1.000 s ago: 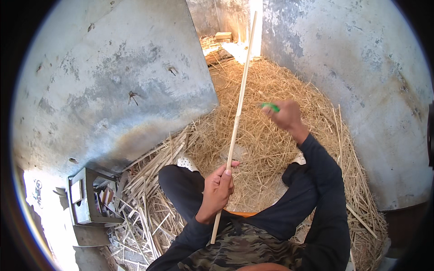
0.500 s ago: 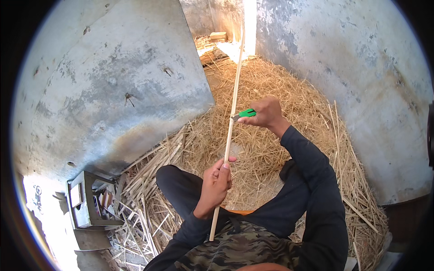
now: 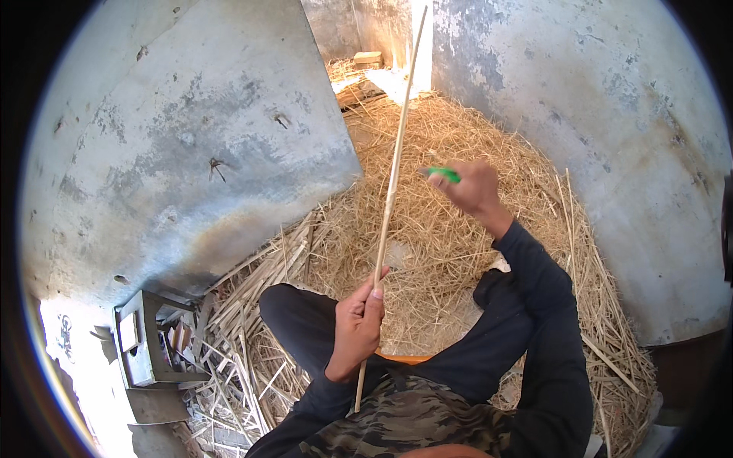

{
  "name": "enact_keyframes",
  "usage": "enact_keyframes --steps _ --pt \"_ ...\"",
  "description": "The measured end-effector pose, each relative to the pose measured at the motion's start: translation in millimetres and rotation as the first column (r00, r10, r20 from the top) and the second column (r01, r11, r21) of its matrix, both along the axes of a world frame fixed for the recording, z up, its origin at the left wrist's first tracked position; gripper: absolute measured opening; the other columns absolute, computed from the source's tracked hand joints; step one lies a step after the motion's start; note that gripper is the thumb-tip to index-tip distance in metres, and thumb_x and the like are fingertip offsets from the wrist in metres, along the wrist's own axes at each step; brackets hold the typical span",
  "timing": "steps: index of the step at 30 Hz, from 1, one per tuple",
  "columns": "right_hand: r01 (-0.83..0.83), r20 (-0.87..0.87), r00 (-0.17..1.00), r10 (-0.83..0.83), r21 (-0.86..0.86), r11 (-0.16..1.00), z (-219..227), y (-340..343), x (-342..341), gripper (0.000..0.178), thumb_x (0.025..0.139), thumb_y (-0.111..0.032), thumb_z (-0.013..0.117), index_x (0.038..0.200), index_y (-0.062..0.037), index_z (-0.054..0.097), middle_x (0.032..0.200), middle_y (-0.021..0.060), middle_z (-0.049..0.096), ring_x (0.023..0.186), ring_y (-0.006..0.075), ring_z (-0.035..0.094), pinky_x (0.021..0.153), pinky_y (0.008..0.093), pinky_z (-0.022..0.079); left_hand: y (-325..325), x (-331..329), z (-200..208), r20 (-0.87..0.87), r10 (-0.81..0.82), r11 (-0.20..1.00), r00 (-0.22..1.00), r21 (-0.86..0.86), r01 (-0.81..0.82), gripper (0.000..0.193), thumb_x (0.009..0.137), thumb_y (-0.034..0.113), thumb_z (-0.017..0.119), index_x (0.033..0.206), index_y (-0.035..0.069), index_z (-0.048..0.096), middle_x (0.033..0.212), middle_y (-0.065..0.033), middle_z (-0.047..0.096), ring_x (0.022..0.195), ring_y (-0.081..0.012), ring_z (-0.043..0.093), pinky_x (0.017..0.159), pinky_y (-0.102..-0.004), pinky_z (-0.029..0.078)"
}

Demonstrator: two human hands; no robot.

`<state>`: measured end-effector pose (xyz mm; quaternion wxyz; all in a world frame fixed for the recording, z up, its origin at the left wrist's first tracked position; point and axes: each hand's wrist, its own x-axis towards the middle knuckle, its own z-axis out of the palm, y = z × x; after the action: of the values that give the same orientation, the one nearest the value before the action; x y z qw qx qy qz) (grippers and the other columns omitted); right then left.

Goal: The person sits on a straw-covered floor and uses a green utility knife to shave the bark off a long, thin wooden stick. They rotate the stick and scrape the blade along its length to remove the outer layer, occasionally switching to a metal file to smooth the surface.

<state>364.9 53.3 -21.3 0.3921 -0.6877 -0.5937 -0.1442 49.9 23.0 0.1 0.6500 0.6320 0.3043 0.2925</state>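
- Left hand of mine is wrapped firmly around a pale stick, thumb laid along it; one end pokes out below my fist toward my lap, and the long remainder rises away from me at a slight tilt.
- Right hand, farther out and to the right of my left, is curled tight on a green-handled knife. Its tip points at the stick with a gap between them; motion blurs the blade.
- Well to the left of my left hand stands a small, boxy grey cabinet. Through its framed opening I see a jumble of thin flat pieces, some brown, some pale, too small for me to identify.
- The stick I hold is slim, straight and cream-coloured, wood-like, with a paler patch partway along.
- Below and beyond my right hand spreads a heap of shavings, golden, curly and tangled like straw.
- Left of my left hand, longer flat strips lie crisscrossed, stiffer and straighter.
- Far beyond both hands sits a tan, brick-shaped block.
- Flanking my hands are a grey slab on the left and a wall on the right, both blotchy and weathered.
- Nearest me, below my left hand, is camouflage cloth.
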Motion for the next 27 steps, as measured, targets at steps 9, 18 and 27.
enact_keyframes --steps 9,18,27 --pt "-0.1 0.232 0.968 0.093 0.018 0.995 2.2 -3.9 -34.2 0.078 0.07 -0.087 0.05 0.044 -0.0135 0.045 0.039 0.0014 0.037 0.033 0.0186 0.042 0.037 0.0341 0.031 -8.3 7.0 3.5 -0.102 0.0 0.991 0.995 0.129 0.013 0.038 0.1 0.012 0.048 0.137 0.0 0.049 0.065 0.0071 0.036 0.058 -0.0014 0.03 0.051 -0.0195 0.026" --pt "-0.197 0.398 0.904 0.155 0.067 0.978 -22.0 31.9 -12.9 0.073 0.071 -0.082 0.056 0.043 -0.0151 0.047 0.038 -0.0017 0.035 0.033 0.0144 0.035 0.037 0.0301 0.028 13.1 2.7 -14.5 -0.177 0.024 0.985 0.984 0.171 0.007 0.033 0.1 0.013 0.047 0.13 -0.002 0.054 0.064 0.0061 0.036 0.058 -0.0022 0.032 0.051 -0.0203 0.027" --pt "0.26 0.005 0.965 -0.263 -0.165 0.951 -19.0 24.7 49.2 0.071 0.084 -0.079 0.042 0.047 -0.0183 0.038 0.043 -0.0072 0.025 0.036 0.0089 0.024 0.035 0.0275 0.018 17.5 -21.3 -26.4 -0.12 0.122 0.992 0.985 -0.008 -0.124 0.036 0.099 0.01 0.048 0.133 0.001 0.054 0.064 0.0086 0.037 0.059 -0.0007 0.033 0.051 -0.0194 0.026"
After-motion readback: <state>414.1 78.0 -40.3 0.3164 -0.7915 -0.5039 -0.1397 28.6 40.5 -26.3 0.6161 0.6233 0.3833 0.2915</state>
